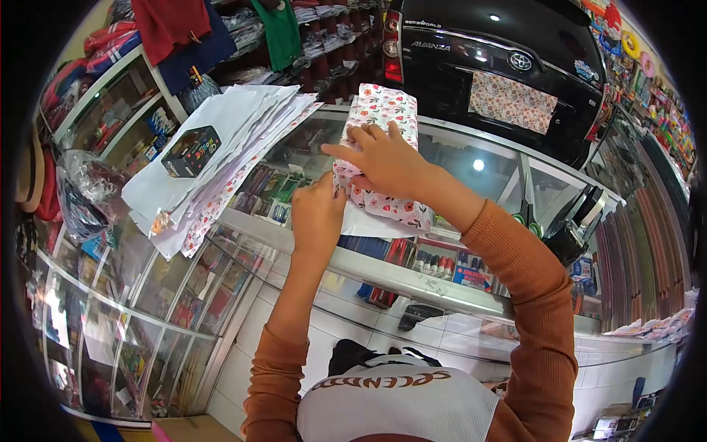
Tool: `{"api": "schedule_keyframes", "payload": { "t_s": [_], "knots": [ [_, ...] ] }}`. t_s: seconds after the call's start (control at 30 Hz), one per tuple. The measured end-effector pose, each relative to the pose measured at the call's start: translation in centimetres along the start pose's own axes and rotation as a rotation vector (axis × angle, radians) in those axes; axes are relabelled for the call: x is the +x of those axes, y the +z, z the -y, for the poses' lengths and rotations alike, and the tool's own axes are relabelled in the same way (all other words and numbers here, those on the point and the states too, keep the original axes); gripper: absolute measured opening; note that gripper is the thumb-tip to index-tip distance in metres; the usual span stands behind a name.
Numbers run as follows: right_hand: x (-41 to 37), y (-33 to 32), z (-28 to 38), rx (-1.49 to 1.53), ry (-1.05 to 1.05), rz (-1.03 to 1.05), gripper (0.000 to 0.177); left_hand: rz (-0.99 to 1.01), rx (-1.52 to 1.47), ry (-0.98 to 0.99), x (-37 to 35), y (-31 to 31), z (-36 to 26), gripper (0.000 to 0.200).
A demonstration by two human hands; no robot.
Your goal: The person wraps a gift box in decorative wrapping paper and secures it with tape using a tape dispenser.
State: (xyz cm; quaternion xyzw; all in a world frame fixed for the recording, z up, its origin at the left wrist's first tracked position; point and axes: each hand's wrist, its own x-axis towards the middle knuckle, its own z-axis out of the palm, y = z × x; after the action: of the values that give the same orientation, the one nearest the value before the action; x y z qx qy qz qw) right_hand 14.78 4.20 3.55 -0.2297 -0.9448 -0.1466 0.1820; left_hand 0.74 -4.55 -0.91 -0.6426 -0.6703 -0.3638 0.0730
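A parcel in white wrapping paper with red and pink flowers [387, 109] lies on the glass counter in front of me. My left hand [317, 210] is at the paper's left edge, fingers closed on it in a pinch. Across the top of the parcel rests my right hand [387, 163], its fingers spread and pressing on the paper. Part of the parcel is hidden under that hand. The paper's white underside [375, 223] shows at the near end.
Left on the counter, a stack of paper sheets [250, 110] carries a small black box [191, 152]. Scissors [526, 215] and a black tape dispenser [578, 225] stand to the right. Stacked items [641, 250] fill the far right. A black car [501, 44] is behind the glass counter [464, 158].
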Motion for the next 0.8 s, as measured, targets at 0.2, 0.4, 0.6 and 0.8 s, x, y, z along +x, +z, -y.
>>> {"api": "schedule_keyframes", "payload": {
  "t_s": [0.2, 0.4, 0.6, 0.8],
  "knots": [
    [0.1, 0.6, -0.2, 0.006, -0.005, -0.028, 0.06, 0.014, 0.168, 0.127, -2.5, -0.5, 0.9, 0.024],
    [0.0, 0.6, -0.3, 0.013, -0.009, -0.054, 0.058, 0.045, 0.112, 0.134, -3.7, -1.4, 0.7, 0.028],
    [-0.1, 0.3, -0.5, 0.038, -0.034, -0.03, 0.059, 0.218, 0.114, 0.009, -3.9, -2.3, 0.0, 0.035],
    [-0.3, 0.3, -0.4, 0.029, -0.032, -0.062, 0.066, -0.067, -0.21, 0.019, -3.2, -1.9, 1.1, 0.038]
  ]
}}
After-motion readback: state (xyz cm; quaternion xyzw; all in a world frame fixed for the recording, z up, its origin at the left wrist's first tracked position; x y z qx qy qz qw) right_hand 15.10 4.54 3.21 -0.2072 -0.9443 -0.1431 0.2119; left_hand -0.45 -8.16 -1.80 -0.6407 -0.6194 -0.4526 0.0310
